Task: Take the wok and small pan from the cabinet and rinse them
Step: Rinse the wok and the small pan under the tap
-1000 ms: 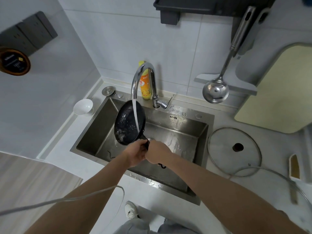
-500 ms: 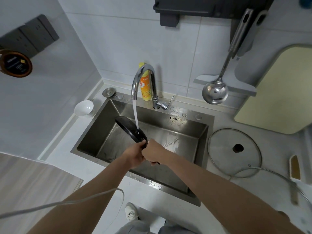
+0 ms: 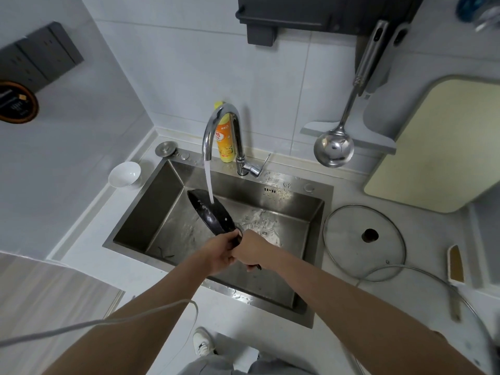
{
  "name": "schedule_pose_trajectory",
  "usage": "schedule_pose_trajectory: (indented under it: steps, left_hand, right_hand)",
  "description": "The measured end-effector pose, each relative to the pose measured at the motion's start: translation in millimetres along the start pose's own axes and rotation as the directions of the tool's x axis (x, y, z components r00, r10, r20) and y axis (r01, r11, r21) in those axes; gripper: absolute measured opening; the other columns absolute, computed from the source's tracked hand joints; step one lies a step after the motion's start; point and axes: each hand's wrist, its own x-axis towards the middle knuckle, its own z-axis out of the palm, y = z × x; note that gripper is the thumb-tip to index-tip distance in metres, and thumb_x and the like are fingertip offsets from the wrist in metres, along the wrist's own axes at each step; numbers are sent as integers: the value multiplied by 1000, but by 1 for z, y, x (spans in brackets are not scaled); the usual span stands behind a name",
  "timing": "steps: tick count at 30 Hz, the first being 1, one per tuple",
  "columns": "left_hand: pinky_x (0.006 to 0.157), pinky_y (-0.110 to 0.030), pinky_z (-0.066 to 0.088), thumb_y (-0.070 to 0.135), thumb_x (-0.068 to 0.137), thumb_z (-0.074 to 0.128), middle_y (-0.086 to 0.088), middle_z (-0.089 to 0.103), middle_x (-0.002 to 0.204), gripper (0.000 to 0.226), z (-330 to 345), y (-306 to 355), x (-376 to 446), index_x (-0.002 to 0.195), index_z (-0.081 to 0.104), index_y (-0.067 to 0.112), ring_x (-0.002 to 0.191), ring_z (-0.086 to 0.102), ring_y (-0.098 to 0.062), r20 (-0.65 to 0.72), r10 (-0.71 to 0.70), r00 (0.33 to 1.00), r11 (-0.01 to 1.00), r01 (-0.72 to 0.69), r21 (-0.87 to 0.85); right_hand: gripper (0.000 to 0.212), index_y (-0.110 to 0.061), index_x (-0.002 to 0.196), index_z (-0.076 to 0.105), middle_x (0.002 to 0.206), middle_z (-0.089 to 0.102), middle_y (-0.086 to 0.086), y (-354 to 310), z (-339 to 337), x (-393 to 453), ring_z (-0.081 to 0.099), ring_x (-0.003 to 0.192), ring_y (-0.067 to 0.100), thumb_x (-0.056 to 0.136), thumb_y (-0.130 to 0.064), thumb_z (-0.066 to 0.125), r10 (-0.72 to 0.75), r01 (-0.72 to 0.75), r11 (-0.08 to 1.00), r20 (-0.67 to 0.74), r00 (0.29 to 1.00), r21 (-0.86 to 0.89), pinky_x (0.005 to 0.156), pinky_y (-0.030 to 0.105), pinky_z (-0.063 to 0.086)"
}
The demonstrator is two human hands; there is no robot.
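Note:
A small black pan [image 3: 211, 212] hangs tilted over the steel sink [image 3: 151, 212], its wet inside turned partly toward me. Water runs from the chrome tap [image 3: 219, 125] onto the pan's far rim. My left hand [image 3: 219, 253] grips the pan's handle close to the bowl. Behind it my right hand [image 3: 253, 249] curls round the same handle, whose dark end pokes out below that hand. No wok is in view.
A glass lid [image 3: 364, 242] lies on the counter right of the sink. A yellow soap bottle [image 3: 224, 142] stands behind the tap, a white bowl [image 3: 124, 174] at the left corner. A ladle [image 3: 334, 148] hangs on the wall, with a cream cutting board [image 3: 438, 142] leaning beside it. A brush [image 3: 456, 266] lies far right.
The pan has tipped from nearly upright, face toward me, down to a flatter, edge-on tilt under the stream. Both hands have stayed on the handle.

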Motion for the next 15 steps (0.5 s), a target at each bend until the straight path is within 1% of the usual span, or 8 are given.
schedule_pose_trajectory:
  steps: [1, 2, 3, 6, 8, 11, 13, 15]
  left_hand:
    - [68, -31, 50, 26, 93, 63, -12, 67, 112, 39, -2, 1, -1, 126, 59, 5, 86, 60, -22, -3, 5, 1000, 1000, -5, -4]
    - [64, -29, 53, 27, 93, 64, -12, 68, 111, 38, -4, 1, -1, 124, 60, 6, 82, 63, -21, -3, 12, 1000, 1000, -12, -12]
    - [61, -29, 55, 28, 93, 64, -11, 70, 108, 37, -6, 2, -1, 122, 62, 6, 79, 65, -20, -1, 19, 1000, 1000, -19, -19]
    - [60, -31, 51, 31, 93, 60, -8, 70, 91, 27, -9, 2, -5, 107, 69, 10, 71, 63, -21, 85, 32, 996, 998, -28, -47]
    - [59, -32, 44, 29, 92, 56, -6, 66, 83, 22, -7, 2, -10, 92, 67, 10, 70, 59, -21, 150, 47, 988, 995, -32, -99]
    - [58, -30, 47, 26, 97, 51, -6, 68, 87, 23, -10, 1, -12, 91, 67, 10, 76, 62, -21, 157, 78, 985, 990, -58, -130]
    - [61, -27, 46, 28, 97, 56, -5, 69, 88, 22, -9, -3, -12, 95, 69, 12, 77, 62, -17, 102, 75, 992, 995, -69, -70]
    - [59, -25, 44, 28, 92, 66, -3, 67, 78, 16, -6, -8, -11, 92, 68, 13, 63, 58, -14, 1, 79, 997, 996, -79, 29]
  right_hand:
    - [7, -8, 96, 59, 71, 59, 8, 0, -2, 0, 56, 48, 20, 90, -12, 57, -1, 1, 999, 15, 1000, 45, 47, 29, 54]
    - [6, -10, 86, 55, 66, 56, 8, 0, -3, 0, 53, 46, 18, 91, -10, 59, -3, 0, 994, 31, 1000, 107, 43, 25, 49]
    - [12, -11, 81, 54, 63, 54, 7, 0, -5, 0, 50, 45, 15, 90, -7, 60, -7, -3, 983, 53, 999, 185, 40, 22, 44]
    - [12, -9, 84, 58, 63, 54, 5, 2, -4, 1, 49, 45, 11, 89, 1, 64, -40, -53, 871, 179, 983, 488, 40, 21, 41]
    - [13, -7, 94, 58, 65, 55, 5, 6, -1, 4, 52, 50, 10, 89, 3, 64, -48, -117, 790, 251, 967, 602, 43, 20, 42]
    - [20, -6, 107, 52, 68, 55, 7, 19, 0, 8, 53, 54, 11, 91, 1, 61, -69, -189, 750, 359, 931, 634, 47, 20, 45]
    - [12, -5, 101, 50, 68, 54, 9, 24, -5, 9, 53, 54, 13, 92, 1, 56, -51, -219, 776, 406, 913, 592, 49, 22, 46]
    - [7, -4, 85, 50, 62, 53, 11, 24, -6, 10, 52, 51, 16, 87, 3, 51, 32, -241, 829, 387, 922, 505, 51, 24, 47]
